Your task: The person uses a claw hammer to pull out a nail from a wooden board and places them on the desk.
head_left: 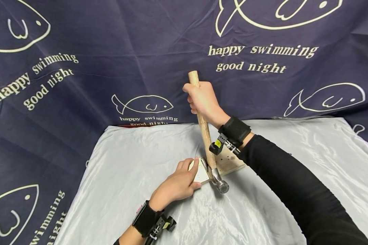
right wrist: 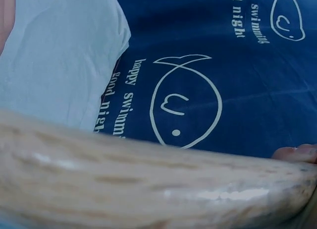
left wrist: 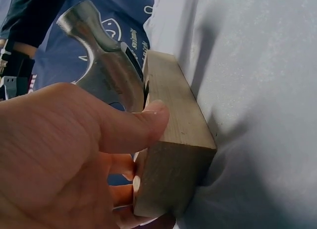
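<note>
Navy fabric (head_left: 89, 68) printed with white fish stood at the far left and ran behind the work, next to a shiny pale cloth (head_left: 119, 163) spread beneath everything. A black wrist band (head_left: 147, 217) carried a small camera, and beyond it the left hand (head_left: 179, 182) gripped the end of a wooden board (head_left: 202, 173), thumb pressed on its near edge and fingers across the top and far side, probably to keep the wood from tipping or sliding. The board lay on the cloth in the middle, dark spots dotting its right part. The hammer (head_left: 204, 131) stood over it, handle up and leaning slightly, steel head (left wrist: 106, 65) down at the wood; whether its claw held anything was hidden. The right hand (head_left: 203, 98) was wrapped around the handle close to its upper end, a hold that likely gave more leverage than one near the head. To the right, a second wrist band (head_left: 235, 131) with its own camera led into a black sleeve (head_left: 282, 177), the arm reaching over the board's right part.
</note>
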`<state>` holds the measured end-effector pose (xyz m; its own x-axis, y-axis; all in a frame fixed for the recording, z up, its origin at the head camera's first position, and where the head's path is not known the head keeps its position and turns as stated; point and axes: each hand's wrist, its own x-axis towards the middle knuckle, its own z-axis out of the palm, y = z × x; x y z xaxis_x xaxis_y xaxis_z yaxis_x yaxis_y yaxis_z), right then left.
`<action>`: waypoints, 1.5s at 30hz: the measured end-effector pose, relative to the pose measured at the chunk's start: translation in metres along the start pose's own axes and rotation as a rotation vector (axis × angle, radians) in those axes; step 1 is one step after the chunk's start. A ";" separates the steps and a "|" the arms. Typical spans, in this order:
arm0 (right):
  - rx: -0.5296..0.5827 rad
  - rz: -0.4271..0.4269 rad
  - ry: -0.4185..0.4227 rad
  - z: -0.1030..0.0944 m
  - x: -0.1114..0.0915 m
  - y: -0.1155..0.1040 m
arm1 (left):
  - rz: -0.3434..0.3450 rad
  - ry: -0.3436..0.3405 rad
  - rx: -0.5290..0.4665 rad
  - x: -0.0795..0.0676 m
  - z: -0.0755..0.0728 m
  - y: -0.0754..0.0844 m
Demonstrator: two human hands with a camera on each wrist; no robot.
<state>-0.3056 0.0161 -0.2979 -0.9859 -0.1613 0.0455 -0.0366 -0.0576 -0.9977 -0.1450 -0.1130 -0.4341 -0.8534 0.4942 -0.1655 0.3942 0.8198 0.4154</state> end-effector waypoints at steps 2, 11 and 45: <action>0.003 -0.015 0.004 -0.002 -0.003 -0.001 | 0.006 -0.002 -0.006 0.000 0.000 -0.001; 0.042 -0.073 0.023 -0.011 -0.017 -0.007 | 0.015 -0.022 -0.019 0.001 -0.002 -0.001; 0.115 -0.166 0.006 -0.014 -0.049 -0.018 | 0.007 -0.037 -0.017 -0.002 -0.007 0.000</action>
<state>-0.2585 0.0386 -0.2828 -0.9688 -0.1340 0.2084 -0.1804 -0.1949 -0.9641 -0.1453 -0.1162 -0.4278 -0.8376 0.5102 -0.1953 0.3939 0.8117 0.4314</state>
